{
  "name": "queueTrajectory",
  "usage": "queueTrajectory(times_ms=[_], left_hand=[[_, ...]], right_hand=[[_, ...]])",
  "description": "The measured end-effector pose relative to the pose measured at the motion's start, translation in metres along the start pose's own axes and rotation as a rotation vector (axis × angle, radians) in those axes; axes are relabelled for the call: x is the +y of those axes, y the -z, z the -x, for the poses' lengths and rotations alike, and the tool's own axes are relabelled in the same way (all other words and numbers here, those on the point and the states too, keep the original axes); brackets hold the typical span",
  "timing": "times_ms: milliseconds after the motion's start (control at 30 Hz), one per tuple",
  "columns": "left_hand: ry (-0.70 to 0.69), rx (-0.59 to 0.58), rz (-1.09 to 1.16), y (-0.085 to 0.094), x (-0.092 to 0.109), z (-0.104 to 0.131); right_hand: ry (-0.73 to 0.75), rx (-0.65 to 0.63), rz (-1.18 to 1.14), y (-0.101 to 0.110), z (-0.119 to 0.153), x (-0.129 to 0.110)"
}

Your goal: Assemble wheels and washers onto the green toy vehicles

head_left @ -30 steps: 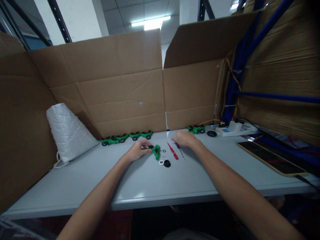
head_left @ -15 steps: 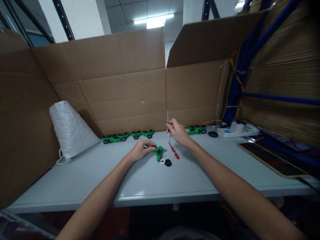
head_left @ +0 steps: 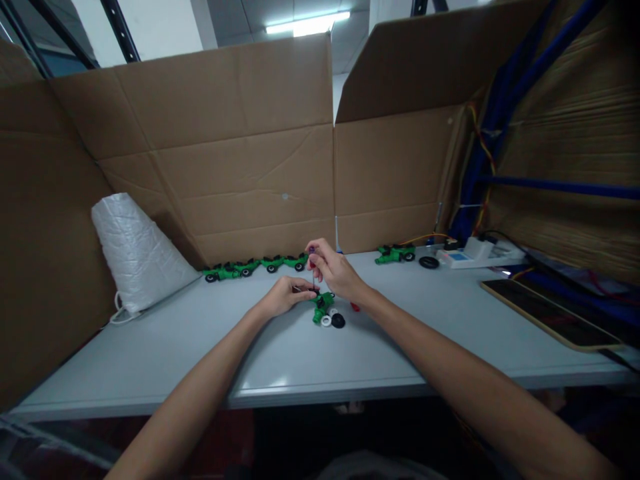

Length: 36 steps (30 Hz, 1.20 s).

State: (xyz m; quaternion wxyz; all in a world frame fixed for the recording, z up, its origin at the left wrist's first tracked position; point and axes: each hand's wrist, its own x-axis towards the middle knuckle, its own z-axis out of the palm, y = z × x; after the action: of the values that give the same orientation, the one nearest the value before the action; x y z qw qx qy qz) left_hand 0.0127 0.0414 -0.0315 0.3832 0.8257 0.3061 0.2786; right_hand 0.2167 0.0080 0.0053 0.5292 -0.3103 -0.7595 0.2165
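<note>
My left hand point(head_left: 285, 296) holds a green toy vehicle point(head_left: 322, 307) on the table by its dark end. My right hand point(head_left: 333, 265) grips a thin screwdriver point(head_left: 313, 275) upright, its shaft pointing down at the dark part beside my left fingertips. Just in front of the toy lie a white ring point(head_left: 326, 321) and a black wheel point(head_left: 339, 321). A red tool point(head_left: 355, 307) rests on the table, mostly hidden behind my right wrist.
Several green toy vehicles point(head_left: 273, 264) line the table's back edge, with another point(head_left: 395, 254) further right. A black ring point(head_left: 429, 263), power strip point(head_left: 480, 254) and phone-like panel point(head_left: 550, 315) are right. A white wrapped bundle point(head_left: 143, 257) leans left.
My right hand has moved left and turned the screwdriver down over the toy, now covering most of the red tool. My left hand has stayed at the toy. The view has shifted slightly.
</note>
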Motion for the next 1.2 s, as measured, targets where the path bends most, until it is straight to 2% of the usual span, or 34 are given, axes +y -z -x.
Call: queueTrajectory(times_ms=[267,467,533,667,767,833,967,1133,1200], left_hand=[[0.003,-0.006,-0.042,-0.001,0.001,0.000],[-0.013,-0.026,-0.192,0.010,0.012,0.002],[-0.015,-0.006,-0.240,0.015,0.013,0.003],[0.000,0.044,-0.317,0.022,0.009,0.005],[0.005,0.046,-0.335,0.023,0.007,0.005],[0.010,0.050,-0.326,0.022,0.007,0.005],[0.016,0.059,-0.314,0.022,0.006,0.005],[0.004,0.048,-0.305,0.024,0.004,0.005],[0.000,0.043,-0.307,0.024,0.003,0.005]], right_hand=[[0.028,0.013,-0.017,0.000,0.001,-0.009],[0.009,0.131,0.228,0.019,0.000,-0.002],[-0.048,0.041,0.337,0.028,0.001,0.006],[-0.157,-0.316,0.453,0.041,0.004,0.022],[-0.257,-0.550,0.475,0.046,0.007,0.025],[-0.288,-0.662,0.480,0.047,0.008,0.022],[-0.349,-0.785,0.451,0.048,0.009,0.013],[-0.276,-0.795,0.419,0.048,0.008,0.012],[-0.297,-0.827,0.383,0.048,0.008,0.014]])
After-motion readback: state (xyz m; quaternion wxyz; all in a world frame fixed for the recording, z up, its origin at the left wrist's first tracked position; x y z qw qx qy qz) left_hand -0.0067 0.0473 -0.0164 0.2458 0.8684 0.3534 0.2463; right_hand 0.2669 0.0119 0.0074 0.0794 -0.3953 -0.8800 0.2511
